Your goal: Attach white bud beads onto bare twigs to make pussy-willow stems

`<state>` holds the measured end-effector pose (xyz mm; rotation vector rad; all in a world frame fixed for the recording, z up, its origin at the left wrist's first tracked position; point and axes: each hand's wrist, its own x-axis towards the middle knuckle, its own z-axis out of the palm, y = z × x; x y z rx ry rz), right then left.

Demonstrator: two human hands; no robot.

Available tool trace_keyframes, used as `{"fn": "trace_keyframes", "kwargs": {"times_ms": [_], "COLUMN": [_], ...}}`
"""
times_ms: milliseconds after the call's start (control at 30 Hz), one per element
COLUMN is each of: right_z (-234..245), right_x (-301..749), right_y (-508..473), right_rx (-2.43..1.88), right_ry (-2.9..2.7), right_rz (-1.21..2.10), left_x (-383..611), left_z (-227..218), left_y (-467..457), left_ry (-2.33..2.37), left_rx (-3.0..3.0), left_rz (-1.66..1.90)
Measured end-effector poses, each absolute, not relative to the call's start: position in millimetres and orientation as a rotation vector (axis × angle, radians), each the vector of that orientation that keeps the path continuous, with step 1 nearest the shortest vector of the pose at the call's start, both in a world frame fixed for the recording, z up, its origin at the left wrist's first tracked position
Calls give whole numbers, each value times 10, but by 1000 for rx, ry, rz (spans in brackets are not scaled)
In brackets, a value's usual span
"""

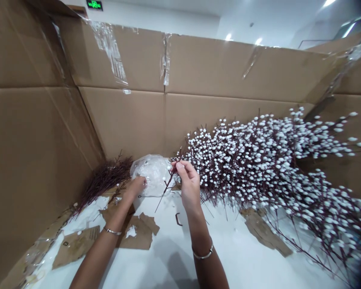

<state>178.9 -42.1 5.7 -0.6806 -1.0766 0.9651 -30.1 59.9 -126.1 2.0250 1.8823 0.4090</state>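
Between the fingers of my right hand (189, 182) is a dark brown artificial branch (167, 185), its thin stem slanting down to the left. A few white buds show on or near it. My left hand (136, 186) reaches into a clear plastic bag (153, 170) that holds small white pieces. Its fingers are bent together at the bag's contents; what they pinch, if anything, is hidden. To the right lies a big pile of white-budded branches (246, 160). A bundle of bare brown branches (105, 178) lies left of the bag.
Tall cardboard walls (123, 116) enclose the white table (222, 257) at the back and sides. Torn cardboard pieces (138, 233) lie near my left forearm, and another cardboard strip (266, 230) is at right. A small curved brown piece (178, 219) sits between my arms.
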Motion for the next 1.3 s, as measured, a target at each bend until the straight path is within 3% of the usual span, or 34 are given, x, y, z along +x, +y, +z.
{"fn": "trace_keyframes", "kwargs": {"times_ms": [333,600,767,1300], "right_z": [44,14,9,-51], "right_x": [1770,1699,1617,1508], "right_y": [-430,-413,-437,-442], "right_rx": [-692,-672,-681,-694], "right_ry": [-1152,-1232,-1291,-1317], "right_rz": [964,1061,1092,1114], "left_x": [-392,-305,-105,15], "left_z": [-1356,-654,-172,-33], "left_y": [636,419,-33,-285], "left_ry": [1821,1541,1028,834], "left_rx": [1949,1746,1271,1190], "left_rz": [593,1150,1531,1558]}}
